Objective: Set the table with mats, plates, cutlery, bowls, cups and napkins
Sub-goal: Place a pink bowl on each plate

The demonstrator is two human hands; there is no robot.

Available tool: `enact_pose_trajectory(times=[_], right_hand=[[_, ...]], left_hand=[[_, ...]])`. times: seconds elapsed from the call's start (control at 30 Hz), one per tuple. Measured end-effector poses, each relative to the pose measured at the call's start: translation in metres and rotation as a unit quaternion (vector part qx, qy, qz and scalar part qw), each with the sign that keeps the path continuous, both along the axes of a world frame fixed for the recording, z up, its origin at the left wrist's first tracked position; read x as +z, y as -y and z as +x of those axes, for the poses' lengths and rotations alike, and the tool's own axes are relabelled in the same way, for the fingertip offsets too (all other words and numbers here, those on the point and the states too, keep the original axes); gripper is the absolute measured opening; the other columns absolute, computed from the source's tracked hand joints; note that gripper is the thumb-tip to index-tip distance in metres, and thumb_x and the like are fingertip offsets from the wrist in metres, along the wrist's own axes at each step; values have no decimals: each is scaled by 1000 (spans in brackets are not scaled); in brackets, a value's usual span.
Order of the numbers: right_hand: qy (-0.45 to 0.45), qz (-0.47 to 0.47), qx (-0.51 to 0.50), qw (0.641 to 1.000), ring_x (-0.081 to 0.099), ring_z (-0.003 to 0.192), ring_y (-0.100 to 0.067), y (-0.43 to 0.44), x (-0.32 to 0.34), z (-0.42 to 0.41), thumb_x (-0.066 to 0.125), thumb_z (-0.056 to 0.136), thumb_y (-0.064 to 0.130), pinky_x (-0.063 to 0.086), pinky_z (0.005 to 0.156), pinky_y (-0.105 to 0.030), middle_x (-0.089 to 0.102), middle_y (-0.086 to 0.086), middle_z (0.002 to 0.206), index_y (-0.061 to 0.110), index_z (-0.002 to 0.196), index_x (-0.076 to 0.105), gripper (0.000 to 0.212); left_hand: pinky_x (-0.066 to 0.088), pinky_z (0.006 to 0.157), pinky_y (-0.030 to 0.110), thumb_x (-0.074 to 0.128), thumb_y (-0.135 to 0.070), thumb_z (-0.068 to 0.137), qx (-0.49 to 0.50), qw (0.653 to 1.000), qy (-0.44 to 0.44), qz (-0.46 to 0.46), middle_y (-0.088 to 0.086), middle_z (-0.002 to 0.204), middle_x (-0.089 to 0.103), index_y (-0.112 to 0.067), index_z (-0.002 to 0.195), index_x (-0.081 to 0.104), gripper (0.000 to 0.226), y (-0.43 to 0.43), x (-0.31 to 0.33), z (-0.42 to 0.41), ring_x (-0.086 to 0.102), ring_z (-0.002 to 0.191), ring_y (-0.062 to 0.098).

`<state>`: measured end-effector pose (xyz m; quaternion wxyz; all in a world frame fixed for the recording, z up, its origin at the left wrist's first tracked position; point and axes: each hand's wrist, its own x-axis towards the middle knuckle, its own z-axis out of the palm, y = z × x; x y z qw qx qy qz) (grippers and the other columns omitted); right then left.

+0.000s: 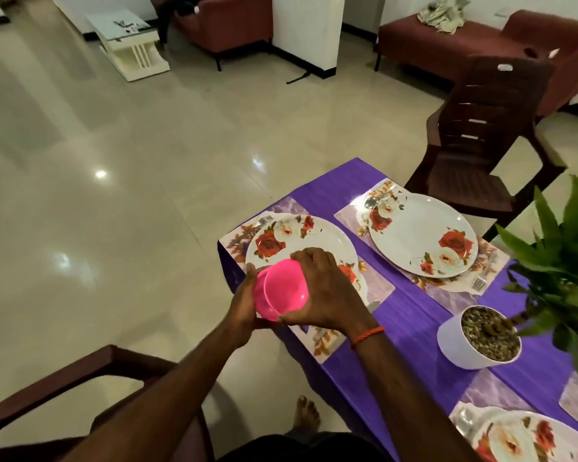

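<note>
Both hands grip stacked pink bowls (279,293) above the near rose-print plate (301,243). Left hand (244,303) cups the stack's left side; right hand (324,291) wraps over the top, fingers curled shut. Plate sits on a floral mat (377,288) on the purple-covered surface (411,315). No legible writing or brand anywhere.

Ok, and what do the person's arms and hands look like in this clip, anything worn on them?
Both forearms are bare, with no sleeves, gloves, rings or watch visible. The right hand has a thin braided orange-red thread band around its wrist. The left hand and its wrist show nothing worn, though that hand is partly hidden.
</note>
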<state>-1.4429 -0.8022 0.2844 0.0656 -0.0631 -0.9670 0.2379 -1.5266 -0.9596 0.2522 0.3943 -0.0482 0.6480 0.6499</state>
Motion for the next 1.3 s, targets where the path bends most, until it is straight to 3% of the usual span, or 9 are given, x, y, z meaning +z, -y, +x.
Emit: enact_pose_trajectory(times=[0.2,0.3,0.47,0.57,0.67,0.83,0.93,1.1,1.3], right_hand=[[-20,-6,-34,999,51,124,-24,-27,-7,-37,80,60,68,54,91,-40,43,-4,146,17,151,28,117],[-11,6,-67,998,45,128,-26,-37,-13,-46,79,62,67,53,92,-41,37,-7,151,16,154,24,118],[63,-29,-142,987,32,137,-27,-60,-36,-66,82,67,59,47,101,-44,28,-5,156,18,157,14,120],[117,-62,-177,975,27,141,-29,-69,-54,-72,84,66,57,43,107,-48,24,-6,158,19,158,8,125],[147,-81,-217,962,26,143,-30,-73,-72,-79,85,66,56,38,112,-48,23,-7,159,19,159,9,126],[165,-94,-272,944,28,143,-30,-72,-89,-90,85,66,55,36,113,-45,26,-8,158,20,157,20,117],[169,-102,-306,931,26,144,-29,-74,-99,-97,85,67,53,34,114,-43,25,-8,160,22,154,29,108],[153,-122,-371,908,24,145,-28,-78,-111,-101,86,65,55,30,117,-43,25,-6,160,22,151,38,103],[153,-133,-433,878,18,147,-28,-95,-111,-103,85,70,51,36,114,-48,22,-6,162,22,149,39,96]], left_hand=[[62,72,55,40,-72,84,34,999,7,34,5,105,78,-28,113,71,62,-21,-7,-47,76,86,30],[61,71,60,45,-73,90,64,997,37,15,12,116,74,-21,126,67,66,-20,-19,-63,74,94,40],[60,59,43,48,-60,100,66,997,34,8,20,133,62,-18,131,62,54,-31,-38,-103,67,102,41],[59,68,55,63,-87,69,27,998,46,16,14,131,64,-29,131,65,85,-43,-37,-117,64,111,45],[58,70,62,77,-91,36,-4,998,63,2,13,129,65,-28,134,61,118,-59,-44,-140,64,111,47],[62,63,50,56,-79,83,-73,994,83,1,11,124,65,-19,140,54,83,-86,-54,-183,65,106,37],[60,56,49,53,-81,81,-138,987,85,11,15,127,65,-30,130,64,72,-103,-54,-204,68,99,42],[49,34,32,29,-75,89,-204,972,110,24,27,114,65,-26,134,62,74,-120,-62,-224,71,57,33],[57,53,44,28,-80,90,-215,969,117,20,16,117,72,-35,122,70,69,-130,-74,-234,73,84,40]])
